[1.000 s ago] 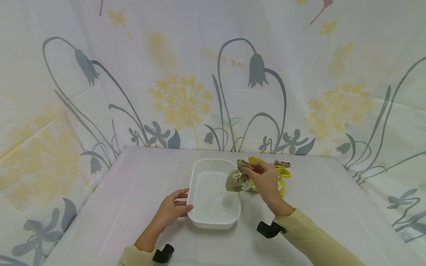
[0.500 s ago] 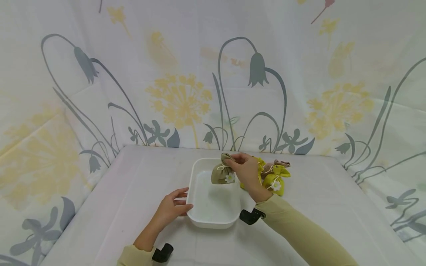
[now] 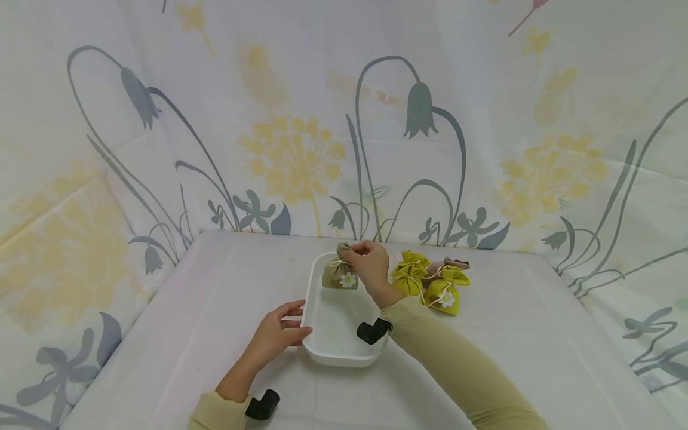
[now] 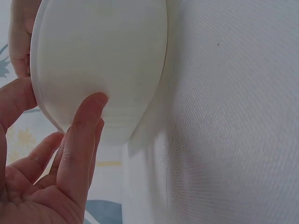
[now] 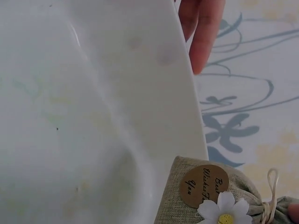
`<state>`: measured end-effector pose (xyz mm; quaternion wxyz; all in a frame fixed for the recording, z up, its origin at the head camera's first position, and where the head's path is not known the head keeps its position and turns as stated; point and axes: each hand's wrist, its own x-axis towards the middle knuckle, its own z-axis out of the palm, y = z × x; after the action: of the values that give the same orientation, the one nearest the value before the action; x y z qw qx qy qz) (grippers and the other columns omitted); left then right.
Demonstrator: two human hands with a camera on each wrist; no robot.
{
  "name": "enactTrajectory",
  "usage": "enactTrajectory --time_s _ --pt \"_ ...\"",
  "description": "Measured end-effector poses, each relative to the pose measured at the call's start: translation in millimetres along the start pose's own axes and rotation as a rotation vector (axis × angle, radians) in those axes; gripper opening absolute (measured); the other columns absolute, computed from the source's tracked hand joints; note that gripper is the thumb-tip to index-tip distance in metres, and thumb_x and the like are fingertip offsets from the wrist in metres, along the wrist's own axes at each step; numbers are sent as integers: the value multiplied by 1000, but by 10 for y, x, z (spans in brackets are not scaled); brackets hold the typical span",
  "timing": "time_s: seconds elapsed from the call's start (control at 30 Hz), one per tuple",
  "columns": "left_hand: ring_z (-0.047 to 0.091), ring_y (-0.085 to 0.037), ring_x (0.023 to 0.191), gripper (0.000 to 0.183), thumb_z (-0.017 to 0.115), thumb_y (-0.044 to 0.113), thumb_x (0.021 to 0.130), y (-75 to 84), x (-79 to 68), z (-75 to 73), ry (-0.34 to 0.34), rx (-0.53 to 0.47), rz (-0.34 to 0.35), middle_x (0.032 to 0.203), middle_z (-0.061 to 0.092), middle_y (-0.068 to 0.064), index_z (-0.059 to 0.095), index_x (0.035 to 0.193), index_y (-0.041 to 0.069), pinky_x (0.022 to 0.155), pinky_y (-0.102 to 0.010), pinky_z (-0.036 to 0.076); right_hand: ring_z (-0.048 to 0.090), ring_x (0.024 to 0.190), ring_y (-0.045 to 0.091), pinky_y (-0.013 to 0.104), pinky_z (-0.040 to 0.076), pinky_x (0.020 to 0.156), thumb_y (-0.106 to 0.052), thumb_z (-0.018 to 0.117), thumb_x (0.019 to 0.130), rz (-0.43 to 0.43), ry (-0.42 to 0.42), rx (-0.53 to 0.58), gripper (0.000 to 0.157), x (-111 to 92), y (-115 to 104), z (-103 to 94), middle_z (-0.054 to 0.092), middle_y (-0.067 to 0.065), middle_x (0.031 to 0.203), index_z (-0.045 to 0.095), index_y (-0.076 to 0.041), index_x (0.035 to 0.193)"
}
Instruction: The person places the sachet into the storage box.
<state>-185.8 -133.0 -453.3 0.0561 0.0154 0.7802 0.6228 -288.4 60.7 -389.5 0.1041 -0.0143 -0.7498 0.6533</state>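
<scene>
A white plastic tray (image 3: pixel 344 359) with raised walls stands on the table. At its left side my left hand (image 3: pixel 274 332) holds it, thumb at the rim and fingers against the outer wall (image 4: pixel 107 56). My right hand (image 3: pixel 371 267) pinches the gathered neck of a beige drawstring pouch (image 3: pixel 335 278). The pouch hangs over the far left part of the tray. In the right wrist view this pouch (image 5: pixel 170 196) shows a white fabric flower, a round brown label and a cream cord; only a bit of the fingers there is visible.
Right of the tray lies a group of drawstring pouches: several yellow ones, such as the front yellow pouch (image 3: pixel 443 295) with a white flower, and a pinkish-brown pouch (image 3: pixel 455 263) partly hidden behind. A flower-printed curtain (image 3: pixel 301 167) rises behind the table (image 3: pixel 510 334).
My right hand has carried the beige pouch leftward from beside the yellow pouches to over the tray's far left. The left hand stays at the tray.
</scene>
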Motion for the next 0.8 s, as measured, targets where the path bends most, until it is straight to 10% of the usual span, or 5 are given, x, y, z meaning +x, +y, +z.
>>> enactTrajectory --time_s 0.47,0.8 --pt "59 -30 101 60 73 4 78 32 -8 9 -19 -19 3 120 53 -17 48 133 1 67 -35 57 53 54 11 20 47 48 -8 74 77 105 111 -73 10 114 180 282 62 6 72 67 -3 80" --pt "59 -30 101 60 75 5 78 17 -10 3 -5 -9 -10 120 53 -18 49 132 3 67 -35 57 57 62 13 23 50 54 -11 76 76 75 18 -138 15 162 219 277 64 7 77 68 -2 85"
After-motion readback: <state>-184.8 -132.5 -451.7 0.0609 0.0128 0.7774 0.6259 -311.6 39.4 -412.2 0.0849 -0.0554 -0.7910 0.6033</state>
